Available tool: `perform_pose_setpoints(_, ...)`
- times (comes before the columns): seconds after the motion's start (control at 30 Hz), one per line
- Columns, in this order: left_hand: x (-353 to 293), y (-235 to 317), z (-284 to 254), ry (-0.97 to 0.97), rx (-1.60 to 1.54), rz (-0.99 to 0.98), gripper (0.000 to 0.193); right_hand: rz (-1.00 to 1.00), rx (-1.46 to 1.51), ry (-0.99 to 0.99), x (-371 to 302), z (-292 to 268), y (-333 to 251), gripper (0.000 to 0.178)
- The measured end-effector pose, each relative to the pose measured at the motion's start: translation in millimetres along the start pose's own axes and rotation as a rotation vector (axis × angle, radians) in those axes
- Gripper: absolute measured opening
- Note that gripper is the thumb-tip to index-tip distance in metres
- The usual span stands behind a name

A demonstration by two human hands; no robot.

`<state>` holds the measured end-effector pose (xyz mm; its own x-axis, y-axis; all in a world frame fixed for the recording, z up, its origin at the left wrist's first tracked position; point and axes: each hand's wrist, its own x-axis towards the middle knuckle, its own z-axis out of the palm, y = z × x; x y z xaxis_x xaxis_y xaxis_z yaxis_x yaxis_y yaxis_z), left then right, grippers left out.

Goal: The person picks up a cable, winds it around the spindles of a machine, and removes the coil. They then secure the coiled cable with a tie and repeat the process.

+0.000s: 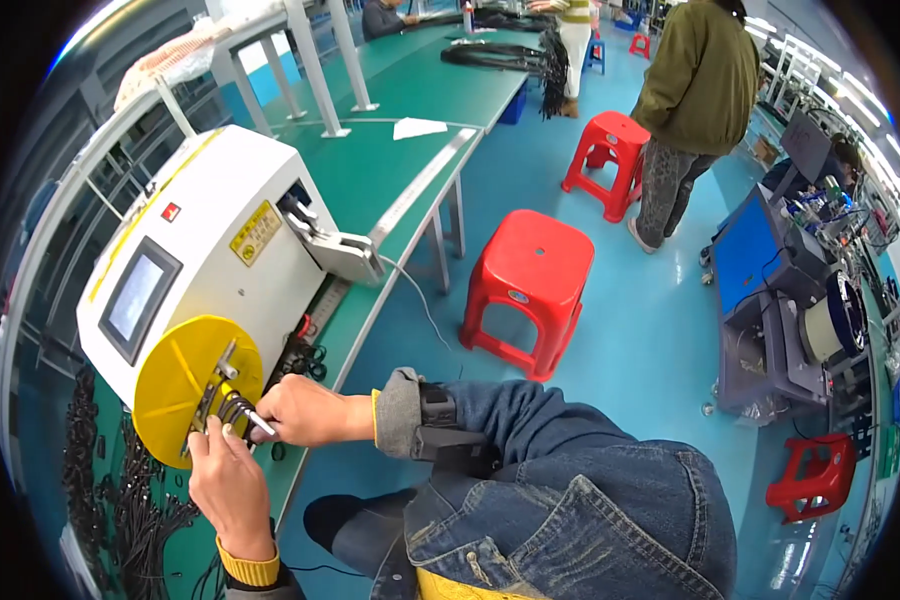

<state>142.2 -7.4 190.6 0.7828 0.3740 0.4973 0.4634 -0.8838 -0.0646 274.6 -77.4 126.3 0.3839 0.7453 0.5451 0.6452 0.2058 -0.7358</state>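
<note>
Yellow disc (192, 365) on the white machine (205, 205), black coil (233, 408) at its middle. Apparently mid-handling of that coil: right hand (308, 410) curled beside it, left hand (230, 490) pinched narrow just below, contents of either grip impossible to tell. Probably calls for steady, paired fingers. Green desk (355, 190) underneath; beyond, red stools (538, 255) on blue floor (655, 330).

Right of the fingers (213, 446) stands a red stool (538, 250); farther off, a person (700, 85) in green beside another stool (618, 130).
</note>
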Motion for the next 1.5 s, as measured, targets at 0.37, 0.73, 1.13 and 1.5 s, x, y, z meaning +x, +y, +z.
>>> perform_pose_setpoints(0.37, -10.6, -25.2, 22.5, 0.028, -0.232, -0.011, 0.048, -0.125, -0.062, 0.224, 17.4, -10.2, 8.8, 0.047)
perform_pose_setpoints(0.73, -8.5, -22.2, 20.3, -0.016, -0.565, 0.017, 0.046, -0.089, 0.216, 0.004, 20.5, -6.0, 13.5, 0.059)
perform_pose_setpoints(1.13, -9.5, -10.2, 15.3, 0.0, -0.57, 0.049, 0.031, -0.034, 0.193, 0.153, 4.2, 30.6, 8.9, 0.037)
perform_pose_setpoints(1.5, -27.7, 13.6, 5.3, -0.071, -0.509, 0.012, 0.027, 0.015, 0.161, 0.153, -24.5, 19.0, -8.9, 0.027)
